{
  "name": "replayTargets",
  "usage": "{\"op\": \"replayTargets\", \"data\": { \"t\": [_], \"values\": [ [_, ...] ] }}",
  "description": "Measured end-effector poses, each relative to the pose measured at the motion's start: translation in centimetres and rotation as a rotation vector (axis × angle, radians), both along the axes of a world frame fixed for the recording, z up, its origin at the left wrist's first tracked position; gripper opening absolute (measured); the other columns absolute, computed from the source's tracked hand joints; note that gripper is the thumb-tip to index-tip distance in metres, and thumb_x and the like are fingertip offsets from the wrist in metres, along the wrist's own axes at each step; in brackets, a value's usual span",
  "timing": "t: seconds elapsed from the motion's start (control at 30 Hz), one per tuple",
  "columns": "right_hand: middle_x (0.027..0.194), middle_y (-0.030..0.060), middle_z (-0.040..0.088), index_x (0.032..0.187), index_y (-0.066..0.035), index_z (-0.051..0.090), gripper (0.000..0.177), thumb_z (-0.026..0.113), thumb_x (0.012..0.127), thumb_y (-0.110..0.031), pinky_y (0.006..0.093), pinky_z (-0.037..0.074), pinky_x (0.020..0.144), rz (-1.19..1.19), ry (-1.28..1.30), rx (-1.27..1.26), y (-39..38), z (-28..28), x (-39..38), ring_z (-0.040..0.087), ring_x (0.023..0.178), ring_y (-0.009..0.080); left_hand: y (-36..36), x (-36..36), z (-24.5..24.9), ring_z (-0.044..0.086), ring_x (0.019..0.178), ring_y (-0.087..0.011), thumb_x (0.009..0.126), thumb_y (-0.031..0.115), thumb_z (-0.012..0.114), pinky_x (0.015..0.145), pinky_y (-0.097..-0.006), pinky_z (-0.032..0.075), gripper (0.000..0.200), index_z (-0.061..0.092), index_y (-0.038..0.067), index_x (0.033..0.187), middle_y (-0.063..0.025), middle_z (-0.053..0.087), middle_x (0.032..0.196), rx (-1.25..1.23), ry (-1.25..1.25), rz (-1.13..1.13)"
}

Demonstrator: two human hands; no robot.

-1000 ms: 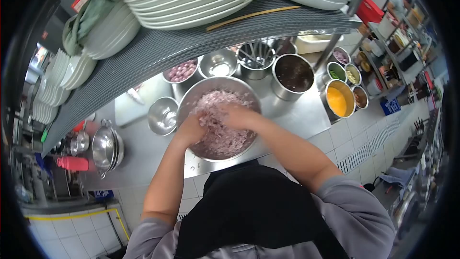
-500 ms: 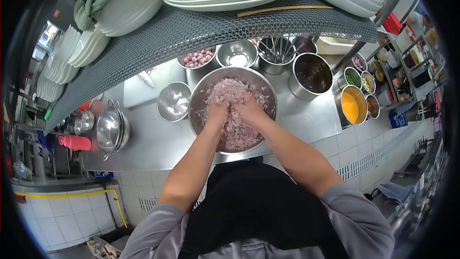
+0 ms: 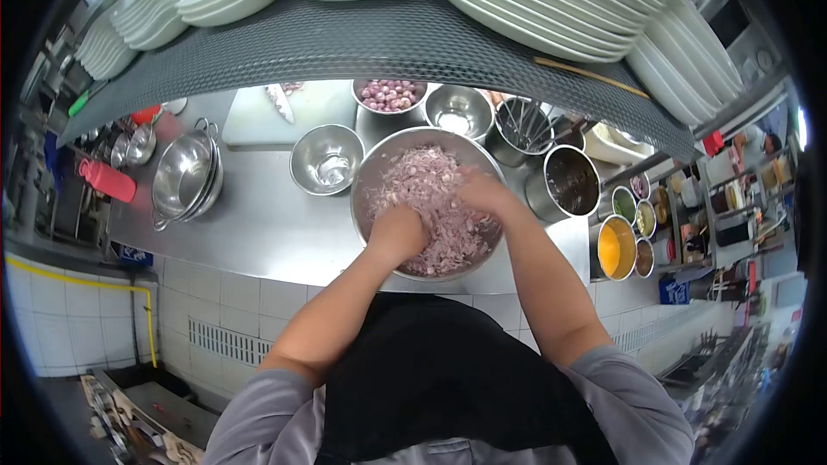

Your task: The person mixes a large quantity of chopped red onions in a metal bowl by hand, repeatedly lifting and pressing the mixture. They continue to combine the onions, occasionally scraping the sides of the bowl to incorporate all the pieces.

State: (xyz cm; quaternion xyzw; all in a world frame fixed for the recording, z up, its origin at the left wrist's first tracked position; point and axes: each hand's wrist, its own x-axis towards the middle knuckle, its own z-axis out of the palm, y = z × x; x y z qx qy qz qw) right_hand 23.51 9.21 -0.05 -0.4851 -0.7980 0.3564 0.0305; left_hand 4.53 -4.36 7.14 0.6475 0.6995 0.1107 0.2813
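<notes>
A wide metal bowl (image 3: 362, 198) on the steel counter holds a heap of chopped pinkish-purple pieces that look like shallots (image 3: 431, 174). My left hand (image 3: 400, 232) is in the left front part of the heap, its knuckles up and its fingers sunk among the pieces. On the bowl's right side is my right hand (image 3: 482, 191), its fingertips also buried in the pieces. What either hand grips, if anything, is hidden.
Left of the bowl are a small metal bowl (image 3: 327, 159), stacked metal bowls (image 3: 185, 174) and a cutting board (image 3: 323, 112) with a knife (image 3: 280, 103). Whole shallots (image 3: 388, 95) sit behind. Pots (image 3: 562, 182) stand right. Stacked plates (image 3: 543, 0) fill the overhead shelf (image 3: 345, 47).
My hands have moved apart, the left toward the bowl's front left and the right toward its right side. The heap between them has spread lower. The camera view has turned.
</notes>
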Motion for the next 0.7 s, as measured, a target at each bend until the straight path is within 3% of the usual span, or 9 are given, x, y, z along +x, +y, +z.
{"op": "replayTargets", "data": {
  "t": [0.07,0.13,0.23,0.27,0.33,0.4,0.47,0.63,0.7],
  "values": [
    [0.118,0.0273,0.055,0.113,0.007,0.056,0.050,0.050,0.080,-0.029,0.0422,0.045,0.092,0.041,-0.036,0.029,2.7,-0.8,-0.3,0.057,0.106,0.0399,-1.4,-0.1,-0.1,0.060,0.091,-0.0353,0.077,0.024,0.062,0.081,-0.0457,0.048,0.030,0.066,-0.004,0.088,-0.0195,0.063,0.095,0.103,0.216,-0.140],
    [0.110,0.0253,0.060,0.103,0.005,0.062,0.037,0.054,0.081,-0.023,0.0435,0.044,0.092,-0.100,-0.343,0.214,3.9,3.2,-1.6,0.056,0.108,0.0382,-2.5,-0.4,-1.0,0.060,0.091,-0.0341,0.076,0.022,0.060,0.080,-0.0439,0.048,0.026,0.067,-0.002,0.084,-0.0175,0.062,0.091,0.199,0.209,-0.108],
    [0.106,0.0234,0.061,0.098,0.004,0.064,0.031,0.052,0.081,-0.018,0.0433,0.046,0.089,-0.100,-0.350,0.242,2.9,8.8,-6.5,0.058,0.103,0.0361,-3.0,-1.2,-1.4,0.059,0.088,-0.0323,0.073,0.020,0.060,0.077,-0.0420,0.048,0.023,0.068,0.000,0.080,-0.0156,0.062,0.087,0.300,0.168,-0.095],
    [0.104,0.0221,0.063,0.096,0.003,0.066,0.030,0.051,0.081,-0.018,0.0420,0.047,0.088,0.397,-0.621,0.409,5.5,6.3,-7.2,0.060,0.099,0.0335,-3.1,-1.5,-1.5,0.059,0.086,-0.0318,0.072,0.019,0.061,0.076,-0.0419,0.048,0.023,0.067,-0.001,0.081,-0.0157,0.061,0.085,0.314,0.133,-0.113],
    [0.102,0.0169,0.065,0.093,-0.001,0.069,0.026,0.053,0.080,-0.017,0.0404,0.048,0.086,0.041,-0.462,0.385,7.0,1.0,-10.1,0.062,0.097,0.0304,-3.4,-1.6,-2.0,0.060,0.084,-0.0318,0.071,0.018,0.061,0.076,-0.0422,0.048,0.021,0.067,0.000,0.079,-0.0157,0.061,0.084,0.393,0.070,-0.064],
    [0.098,0.0135,0.066,0.092,-0.007,0.070,0.021,0.059,0.077,-0.016,0.0398,0.048,0.085,0.529,-0.415,0.567,5.5,0.5,-12.4,0.062,0.097,0.0287,-3.5,-1.8,-2.1,0.060,0.083,-0.0317,0.070,0.017,0.062,0.075,-0.0426,0.048,0.020,0.066,0.000,0.078,-0.0157,0.061,0.083,0.474,0.010,-0.015],
    [0.100,0.0129,0.066,0.094,-0.010,0.070,0.021,0.060,0.076,-0.016,0.0397,0.046,0.087,0.335,-0.171,0.129,0.9,4.2,-14.8,0.060,0.099,0.0288,-3.4,-2.0,-1.6,0.059,0.081,-0.0327,0.069,0.014,0.063,0.073,-0.0430,0.048,0.014,0.065,0.002,0.076,-0.0160,0.060,0.081,0.557,-0.071,0.039],
    [0.104,0.0149,0.064,0.097,-0.011,0.068,0.024,0.057,0.076,-0.013,0.0399,0.047,0.086,0.794,0.063,0.130,-1.4,3.1,-10.9,0.061,0.095,0.0334,-3.1,-2.3,-2.3,0.059,0.079,-0.0347,0.068,0.011,0.063,0.071,-0.0439,0.048,0.019,0.063,0.003,0.085,-0.0166,0.060,0.081,0.547,-0.160,0.102],
    [0.108,0.0136,0.063,0.104,-0.009,0.065,0.029,0.057,0.076,-0.011,0.0390,0.046,0.088,0.743,0.028,0.039,-1.6,4.9,-8.0,0.060,0.098,0.0319,-3.0,-2.4,-2.5,0.059,0.079,-0.0353,0.068,0.010,0.063,0.070,-0.0441,0.049,0.022,0.063,0.002,0.089,-0.0170,0.059,0.082,0.550,-0.142,0.093]
  ]
}}
